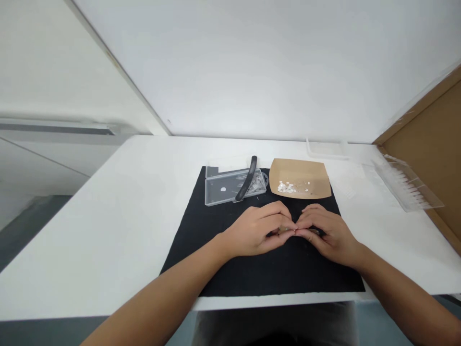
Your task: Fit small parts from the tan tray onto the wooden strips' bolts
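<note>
My left hand (pixel 262 228) and my right hand (pixel 327 235) meet over the black mat (pixel 273 278), their fingertips pinched together and touching. Between the fingers shows a bit of a small yellowish-brown thing (pixel 284 229), mostly hidden, so I cannot tell its kind. Just beyond my right hand sits a brown paper tray (pixel 313 173) with white flakes (pixel 286 187) in it. Beyond my left hand is a clear plastic box (pixel 216 192), holding small clear and whitish pieces (pixel 257 183). Across that box lies a black curved strip (pixel 248 177), like a nail file.
The white table (pixel 118 230) extends to both sides of the mat. At the right lies a clear plastic bag (pixel 403 185) with several whitish slender pieces. A translucent tray (pixel 327 149) stands against the back wall. A brown board (pixel 432 139) borders the right side.
</note>
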Action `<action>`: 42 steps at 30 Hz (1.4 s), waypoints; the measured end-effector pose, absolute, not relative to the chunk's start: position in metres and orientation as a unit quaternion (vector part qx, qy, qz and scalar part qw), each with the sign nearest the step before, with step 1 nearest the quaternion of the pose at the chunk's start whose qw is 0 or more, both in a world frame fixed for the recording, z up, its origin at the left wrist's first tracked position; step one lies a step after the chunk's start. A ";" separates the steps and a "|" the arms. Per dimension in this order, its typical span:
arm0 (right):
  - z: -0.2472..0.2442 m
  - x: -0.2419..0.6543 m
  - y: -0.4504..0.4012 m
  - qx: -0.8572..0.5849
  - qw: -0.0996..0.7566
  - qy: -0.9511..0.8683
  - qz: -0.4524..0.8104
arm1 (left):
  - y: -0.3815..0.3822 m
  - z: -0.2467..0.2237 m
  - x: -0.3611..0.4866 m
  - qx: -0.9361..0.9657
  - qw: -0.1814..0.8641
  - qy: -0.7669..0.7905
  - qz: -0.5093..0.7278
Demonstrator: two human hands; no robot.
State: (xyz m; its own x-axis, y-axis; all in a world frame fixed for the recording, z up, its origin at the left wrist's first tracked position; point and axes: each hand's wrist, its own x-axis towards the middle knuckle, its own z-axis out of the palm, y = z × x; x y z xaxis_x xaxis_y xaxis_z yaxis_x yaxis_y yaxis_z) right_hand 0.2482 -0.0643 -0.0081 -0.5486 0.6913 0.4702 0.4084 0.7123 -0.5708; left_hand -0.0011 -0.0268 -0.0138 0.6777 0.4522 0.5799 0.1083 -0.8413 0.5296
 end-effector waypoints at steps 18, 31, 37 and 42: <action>-0.007 0.250 -0.063 -0.335 0.351 -0.845 0.224 | -0.028 -0.017 0.000 0.886 0.216 0.171 0.374; -0.014 0.252 -0.066 -0.373 0.333 -0.830 0.246 | -0.034 -0.009 0.000 0.929 0.180 0.182 0.269; -0.010 0.250 -0.065 -0.342 0.324 -0.859 0.201 | -0.034 -0.010 0.001 0.902 0.237 0.200 0.300; -0.012 0.250 -0.061 -0.311 0.305 -0.888 0.147 | -0.034 -0.012 0.002 0.871 0.300 0.216 0.323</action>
